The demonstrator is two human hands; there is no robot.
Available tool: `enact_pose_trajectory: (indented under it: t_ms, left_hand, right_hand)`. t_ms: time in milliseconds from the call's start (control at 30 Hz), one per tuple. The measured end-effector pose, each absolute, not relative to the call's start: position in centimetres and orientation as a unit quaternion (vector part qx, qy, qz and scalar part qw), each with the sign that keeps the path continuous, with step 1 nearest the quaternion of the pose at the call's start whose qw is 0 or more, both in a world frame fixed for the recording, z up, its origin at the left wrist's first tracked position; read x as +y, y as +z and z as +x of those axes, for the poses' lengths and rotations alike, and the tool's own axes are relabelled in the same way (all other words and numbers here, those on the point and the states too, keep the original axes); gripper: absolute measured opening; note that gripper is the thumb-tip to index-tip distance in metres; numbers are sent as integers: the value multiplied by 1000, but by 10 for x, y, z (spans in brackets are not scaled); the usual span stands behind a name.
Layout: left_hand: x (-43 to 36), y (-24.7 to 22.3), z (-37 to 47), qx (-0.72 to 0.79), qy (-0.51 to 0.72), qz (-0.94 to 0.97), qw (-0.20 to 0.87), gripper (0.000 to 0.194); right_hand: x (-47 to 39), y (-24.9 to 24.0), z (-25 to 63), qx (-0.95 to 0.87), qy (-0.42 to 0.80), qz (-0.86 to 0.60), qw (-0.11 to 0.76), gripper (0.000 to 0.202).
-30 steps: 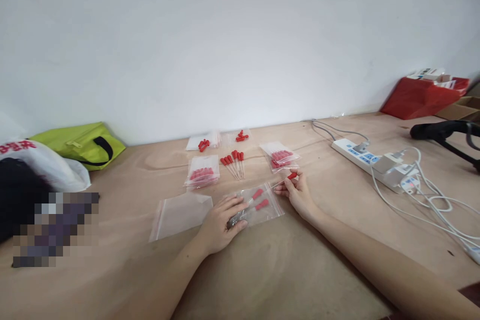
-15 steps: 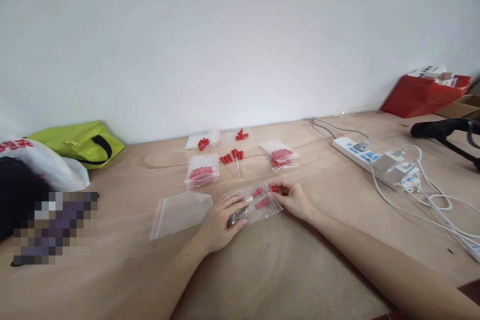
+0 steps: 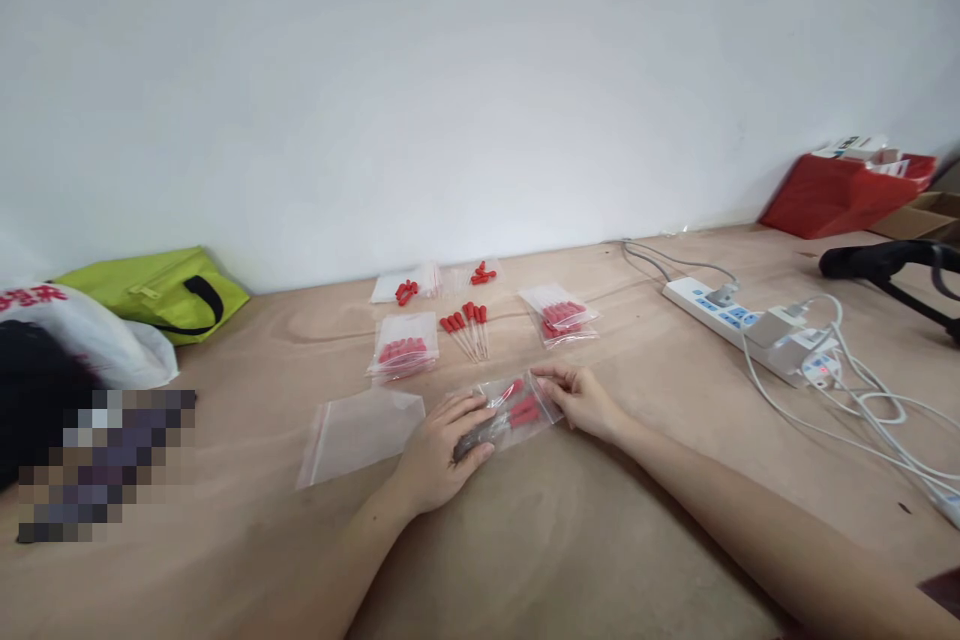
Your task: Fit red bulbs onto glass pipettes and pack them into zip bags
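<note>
In the middle of the table a clear zip-lock bag (image 3: 510,428) lies flat with red-bulbed droppers (image 3: 525,410) inside, their bulbs toward its right end. My left hand (image 3: 446,445) grips the bag's left end, fingers on top and thumb at the near edge. My right hand (image 3: 576,400) pinches the right end by the opening; its fingertips are partly hidden. An empty zip-lock bag (image 3: 360,435) is left of my left hand. Beyond the hands several loose droppers (image 3: 469,328) fan out, red bulbs pointing away.
Filled bags lie in a left stack (image 3: 403,345) and a right stack (image 3: 562,312). Farther back are red bulbs (image 3: 406,292) on white bags and more red bulbs (image 3: 482,272). A power strip (image 3: 712,310) with cables is at right, a green bag (image 3: 157,290) at left.
The red-bulbed dropper in my right hand has gone into the bag beside the others. My right fingers are now at the bag's opening; my left hand stays in place.
</note>
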State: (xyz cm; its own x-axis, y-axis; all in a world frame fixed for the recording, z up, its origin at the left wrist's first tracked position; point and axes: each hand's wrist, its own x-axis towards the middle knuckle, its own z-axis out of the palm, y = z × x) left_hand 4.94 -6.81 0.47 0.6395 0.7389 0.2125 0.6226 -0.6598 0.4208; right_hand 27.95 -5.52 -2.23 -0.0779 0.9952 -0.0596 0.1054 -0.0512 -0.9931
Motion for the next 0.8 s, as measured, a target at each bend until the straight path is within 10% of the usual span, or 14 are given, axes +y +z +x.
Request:
enact_pose_trajectory:
  t_ms: [333,800]
  left_hand:
    - [-67,3,48,374,202,891,160,35]
    - [-68,5,47,372,201,890,170,34]
  right_hand:
    - [18,4,255,-672,208,-626,336,10]
    - [69,23,217,-663,193,-668,276,38]
